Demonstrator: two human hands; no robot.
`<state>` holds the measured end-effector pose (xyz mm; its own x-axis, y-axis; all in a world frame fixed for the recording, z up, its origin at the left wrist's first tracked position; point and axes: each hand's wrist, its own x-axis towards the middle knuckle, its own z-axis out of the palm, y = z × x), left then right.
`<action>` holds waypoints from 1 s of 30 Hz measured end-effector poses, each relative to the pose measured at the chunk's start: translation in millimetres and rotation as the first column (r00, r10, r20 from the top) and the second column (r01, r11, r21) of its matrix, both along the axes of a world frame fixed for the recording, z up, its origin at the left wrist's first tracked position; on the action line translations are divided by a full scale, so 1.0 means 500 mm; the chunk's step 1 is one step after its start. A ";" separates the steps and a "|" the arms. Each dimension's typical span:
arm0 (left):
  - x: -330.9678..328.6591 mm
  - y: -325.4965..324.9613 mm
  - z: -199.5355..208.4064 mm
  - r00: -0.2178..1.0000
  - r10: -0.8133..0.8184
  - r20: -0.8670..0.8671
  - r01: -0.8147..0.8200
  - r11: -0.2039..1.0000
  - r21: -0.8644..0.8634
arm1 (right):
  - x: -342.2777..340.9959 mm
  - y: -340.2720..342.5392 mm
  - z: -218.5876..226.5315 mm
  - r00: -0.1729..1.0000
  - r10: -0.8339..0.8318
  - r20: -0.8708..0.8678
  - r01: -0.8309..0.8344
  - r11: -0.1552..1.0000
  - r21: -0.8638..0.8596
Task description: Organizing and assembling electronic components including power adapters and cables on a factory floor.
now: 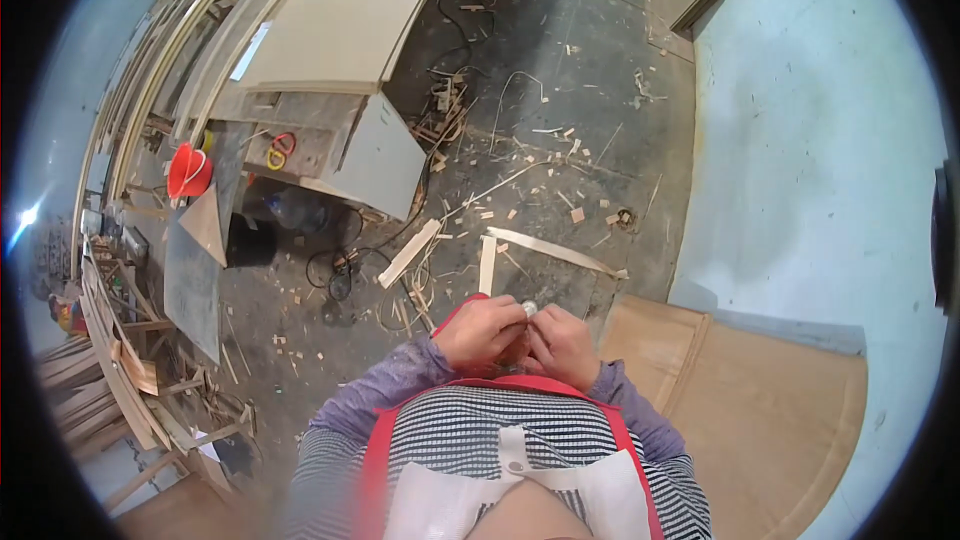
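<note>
Over a littered floor [600, 90], 2 hands [475, 333] hold something white [530, 309] between them.

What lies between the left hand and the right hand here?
In the head view, a small whitish thing lies between the left hand and the right hand; it is too small to identify.

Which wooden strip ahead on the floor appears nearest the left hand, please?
The middle strip, its end showing just beyond the left hand; the left strip and right strip appear farther.

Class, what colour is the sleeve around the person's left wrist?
The sleeve is purple; the head view shows it best.
</note>
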<state>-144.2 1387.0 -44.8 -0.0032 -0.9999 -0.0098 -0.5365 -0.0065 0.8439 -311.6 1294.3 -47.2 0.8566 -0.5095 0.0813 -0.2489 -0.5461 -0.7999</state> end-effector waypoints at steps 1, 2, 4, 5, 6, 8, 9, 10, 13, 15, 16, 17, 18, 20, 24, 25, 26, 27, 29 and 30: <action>0.013 -0.034 -0.006 0.999 0.037 -0.005 -0.037 0.999 -0.005 | 0.021 -0.042 -0.008 1.000 0.016 -0.008 -0.016 1.000 0.016; 0.026 -0.070 -0.014 0.999 0.040 -0.004 -0.040 0.999 -0.009 | 0.042 -0.084 -0.015 1.000 0.019 -0.007 -0.019 1.000 0.012; 0.060 -0.154 -0.028 0.995 0.095 -0.017 -0.096 0.993 -0.070 | 0.087 -0.171 -0.028 1.000 -0.014 0.017 0.012 0.994 0.108; 0.084 -0.204 -0.030 0.992 0.120 -0.025 -0.122 0.987 -0.103 | 0.113 -0.216 -0.032 0.999 -0.033 0.028 0.028 0.988 0.154; 0.111 -0.256 -0.032 0.993 0.119 -0.024 -0.121 0.986 -0.113 | 0.140 -0.263 -0.035 0.999 -0.034 0.031 0.029 0.989 0.145; 0.162 -0.362 -0.034 0.992 0.123 0.025 -0.115 0.970 -0.216 | 0.193 -0.362 -0.041 0.996 -0.076 0.043 0.068 0.984 0.167; 0.195 -0.419 -0.034 0.991 0.125 0.051 -0.107 0.958 -0.265 | 0.226 -0.415 -0.044 0.994 -0.100 0.050 0.090 0.980 0.180; 0.231 -0.482 -0.038 0.991 0.120 0.051 -0.101 0.957 -0.271 | 0.263 -0.473 -0.046 0.993 -0.105 0.053 0.095 0.980 0.174; 0.342 -0.665 -0.021 0.971 0.047 0.233 0.017 0.964 -0.265 | 0.366 -0.634 -0.023 0.966 -0.256 0.027 0.250 0.958 0.138; 0.396 -0.810 -0.007 0.963 0.040 0.268 0.052 0.943 -0.328 | 0.415 -0.761 0.001 0.962 -0.272 0.025 0.268 0.957 0.110; 0.425 -0.872 0.001 0.950 0.000 0.313 0.124 0.918 -0.377 | 0.436 -0.809 0.013 0.946 -0.323 0.029 0.319 0.943 0.092; 0.448 -0.924 0.006 0.932 -0.038 0.360 0.199 0.884 -0.422 | 0.455 -0.855 0.019 0.927 -0.374 0.035 0.371 0.926 0.075; 0.466 -0.968 0.006 0.932 -0.047 0.361 0.206 0.886 -0.415 | 0.471 -0.898 0.018 0.924 -0.381 0.033 0.377 0.922 0.082; 0.507 -1.063 -0.003 0.913 -0.072 0.401 0.268 0.847 -0.459 | 0.502 -0.982 -0.001 0.902 -0.431 -0.001 0.425 0.889 0.170; 0.573 -1.259 -0.028 0.886 -0.113 0.450 0.346 0.808 -0.478 | 0.559 -1.164 -0.062 0.883 -0.468 -0.022 0.452 0.840 0.300; 0.593 -1.305 -0.035 0.879 -0.124 0.461 0.360 0.805 -0.471 | 0.576 -1.212 -0.072 0.885 -0.465 -0.030 0.446 0.825 0.348; 0.611 -1.356 -0.043 0.872 -0.125 0.472 0.372 0.798 -0.475 | 0.595 -1.270 -0.074 0.881 -0.472 -0.014 0.447 0.825 0.344; 0.632 -1.408 -0.050 0.875 -0.105 0.472 0.350 0.811 -0.468 | 0.614 -1.329 -0.074 0.907 -0.420 0.018 0.399 0.874 0.276; 0.674 -1.516 -0.052 0.879 -0.060 0.472 0.301 0.838 -0.454 | 0.656 -1.455 -0.068 0.950 -0.304 0.067 0.294 0.947 0.128; 0.695 -1.572 -0.047 0.874 -0.056 0.484 0.307 0.835 -0.458 | 0.677 -1.521 -0.065 0.949 -0.304 0.081 0.293 0.948 0.124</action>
